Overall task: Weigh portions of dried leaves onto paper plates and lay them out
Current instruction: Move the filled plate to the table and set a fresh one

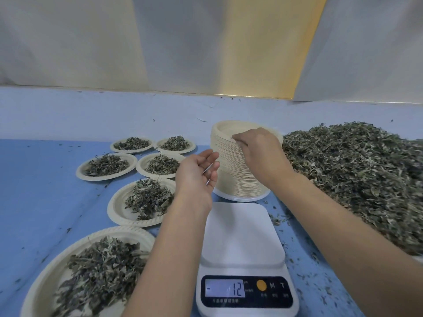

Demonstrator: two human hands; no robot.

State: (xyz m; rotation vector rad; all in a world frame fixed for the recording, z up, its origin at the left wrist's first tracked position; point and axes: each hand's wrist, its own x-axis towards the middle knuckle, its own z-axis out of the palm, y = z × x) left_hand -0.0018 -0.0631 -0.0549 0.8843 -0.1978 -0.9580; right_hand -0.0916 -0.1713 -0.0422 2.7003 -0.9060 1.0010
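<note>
1. The stack of paper plates (233,179) stands in the middle of the frame on the blue table (45,184), just behind the kitchen scale (242,234).
2. The right hand (256,152) reaches over the stack from the right. Its fingertips are curled together and pinch the top plate (223,130) near its inner rim.
3. The left hand (196,172) is held at the left side of the stack, palm turned up, fingers loosely spread and holding nothing. Whether its fingertips touch the stack's edge cannot be told.
4. The scale's white platform is bare. Its lit display (225,288) at the bottom centre reads minus 12, with an orange button (261,285) just to the right of it.
5. A large heap of dried leaves (357,175) fills the right side of the frame, and its edge touches the stack.
6. Six filled plates (116,217) lie on the left half of the table, each with a mound of leaves. Four sit in two pairs at the middle left, one is just left of the left forearm, and the largest-looking one is at the lower left.
7. Loose leaf crumbs (320,280) are scattered on the table right of the scale.
</note>
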